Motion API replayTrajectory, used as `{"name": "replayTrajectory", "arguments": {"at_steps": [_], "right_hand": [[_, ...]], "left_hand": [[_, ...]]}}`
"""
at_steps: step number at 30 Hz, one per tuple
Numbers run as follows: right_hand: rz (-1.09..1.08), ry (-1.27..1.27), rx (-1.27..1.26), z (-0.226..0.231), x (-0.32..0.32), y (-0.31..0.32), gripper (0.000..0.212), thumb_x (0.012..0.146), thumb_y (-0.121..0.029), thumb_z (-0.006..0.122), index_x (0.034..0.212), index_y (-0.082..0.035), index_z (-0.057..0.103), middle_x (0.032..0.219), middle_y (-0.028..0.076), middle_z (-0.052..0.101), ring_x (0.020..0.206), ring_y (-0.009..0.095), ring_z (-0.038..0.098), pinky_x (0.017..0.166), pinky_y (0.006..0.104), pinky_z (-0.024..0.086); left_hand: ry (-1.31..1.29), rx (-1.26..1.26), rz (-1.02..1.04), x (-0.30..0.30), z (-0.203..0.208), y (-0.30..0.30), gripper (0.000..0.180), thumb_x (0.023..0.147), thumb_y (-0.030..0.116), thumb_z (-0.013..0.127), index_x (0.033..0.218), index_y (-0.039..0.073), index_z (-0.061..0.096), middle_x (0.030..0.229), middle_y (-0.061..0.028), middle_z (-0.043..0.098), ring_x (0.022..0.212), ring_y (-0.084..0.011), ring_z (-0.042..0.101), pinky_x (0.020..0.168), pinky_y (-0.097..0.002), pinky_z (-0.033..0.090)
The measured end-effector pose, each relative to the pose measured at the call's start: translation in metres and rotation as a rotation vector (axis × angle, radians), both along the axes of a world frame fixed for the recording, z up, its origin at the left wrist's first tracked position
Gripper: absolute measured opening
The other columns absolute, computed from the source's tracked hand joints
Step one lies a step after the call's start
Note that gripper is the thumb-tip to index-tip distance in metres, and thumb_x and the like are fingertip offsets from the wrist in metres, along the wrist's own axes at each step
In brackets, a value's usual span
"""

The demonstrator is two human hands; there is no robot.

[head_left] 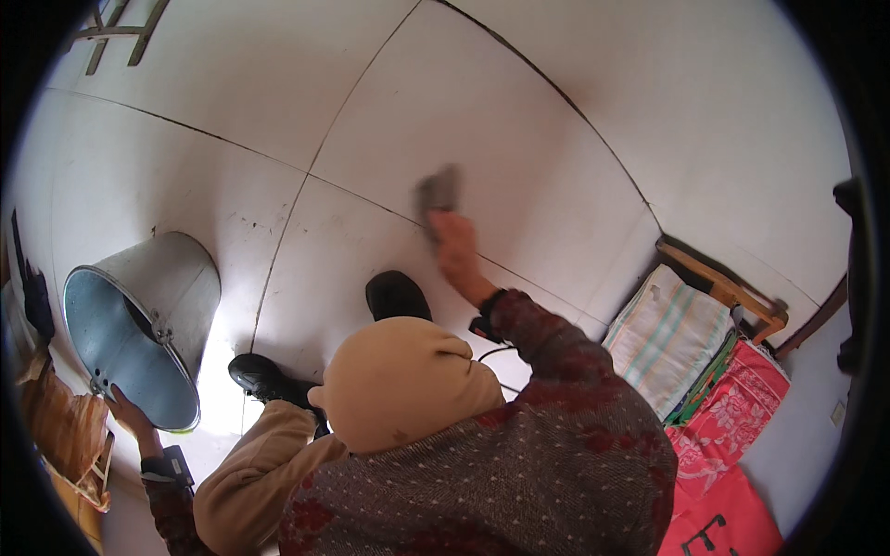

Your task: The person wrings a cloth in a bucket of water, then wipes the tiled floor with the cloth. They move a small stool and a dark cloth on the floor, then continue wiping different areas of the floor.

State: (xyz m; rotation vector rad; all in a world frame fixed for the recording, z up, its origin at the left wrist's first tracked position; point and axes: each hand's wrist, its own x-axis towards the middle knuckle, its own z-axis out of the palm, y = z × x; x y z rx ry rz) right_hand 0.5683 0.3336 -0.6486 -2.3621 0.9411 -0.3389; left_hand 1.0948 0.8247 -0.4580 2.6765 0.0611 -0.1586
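A grey metal bucket with a bluish inside leans at the left, its mouth facing toward me. My left hand holds the bucket's near rim, with the fingers partly hidden at the edge. Out in front, my right hand is closed around a grey rag-like thing over the pale tiled floor. Motion smears that thing, so its exact kind and whether it touches the floor cannot be made out.
My black shoes are on the floor between the bucket and my right arm. On the right stands a wooden-framed seat bearing a striped cloth and a red flowered cloth. Wooden furniture is at the left edge, wooden legs at the far left.
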Motion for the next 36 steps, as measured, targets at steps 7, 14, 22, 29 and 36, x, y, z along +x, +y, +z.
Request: {"name": "replayTrajectory", "arguments": {"at_steps": [7, 14, 22, 29, 36], "right_hand": [[0.643, -0.298, 0.301, 0.033, 0.19, 0.018, 0.034, 0.079, -0.002, 0.052, 0.112, -0.008, 0.06, 0.094, 0.014, 0.056, 0.088, 0.033, 0.055, 0.075, 0.0428, 0.045], [0.552, -0.133, 0.427, 0.063, 0.071, -0.077, 0.051, 0.08, 0.01, 0.05, 0.124, -0.013, 0.059, 0.125, 0.013, 0.052, 0.105, 0.028, 0.055, 0.084, 0.0389, 0.048], [1.42, 0.2, 0.038, 0.048, 0.064, -0.076, 0.044, 0.068, -0.004, 0.062, 0.11, -0.019, 0.063, 0.11, -0.002, 0.054, 0.108, 0.021, 0.046, 0.095, 0.0389, 0.035], [1.466, -0.132, -0.199, 0.002, 0.27, -0.003, 0.043, 0.071, -0.002, 0.059, 0.111, -0.019, 0.058, 0.116, -0.001, 0.052, 0.109, 0.022, 0.046, 0.088, 0.0415, 0.038], [1.207, -0.461, 0.138, 0.017, 0.424, 0.049, 0.033, 0.075, 0.002, 0.055, 0.102, -0.013, 0.067, 0.115, 0.007, 0.059, 0.106, 0.027, 0.053, 0.087, 0.0413, 0.042]], "left_hand": [[-0.044, 0.076, -0.025, 0.011, -0.011, 0.015, 0.052, 0.096, 0.039, 0.047, 0.124, -0.005, 0.046, 0.115, -0.0273, 0.059, 0.098, -0.0381, 0.061, 0.086, -0.0435, 0.048], [-0.064, 0.095, 0.005, 0.003, -0.008, 0.008, 0.047, 0.096, 0.037, 0.047, 0.12, -0.002, 0.051, 0.107, -0.0256, 0.062, 0.094, -0.0371, 0.061, 0.083, -0.0434, 0.046], [-0.105, -0.054, 0.051, -0.023, 0.012, -0.035, 0.033, 0.097, 0.028, 0.05, 0.111, -0.001, 0.054, 0.093, -0.019, 0.061, 0.082, -0.0236, 0.055, 0.078, -0.0363, 0.045], [-0.086, -0.005, 0.09, -0.025, 0.015, -0.039, 0.03, 0.096, 0.029, 0.051, 0.097, -0.001, 0.055, 0.081, -0.0172, 0.058, 0.074, -0.0228, 0.053, 0.071, -0.0364, 0.044], [-0.18, 0.141, 0.03, -0.004, 0.008, -0.01, 0.034, 0.094, 0.033, 0.053, 0.089, 0.0, 0.054, 0.074, -0.0202, 0.057, 0.067, -0.0276, 0.052, 0.066, -0.04, 0.043]]}}
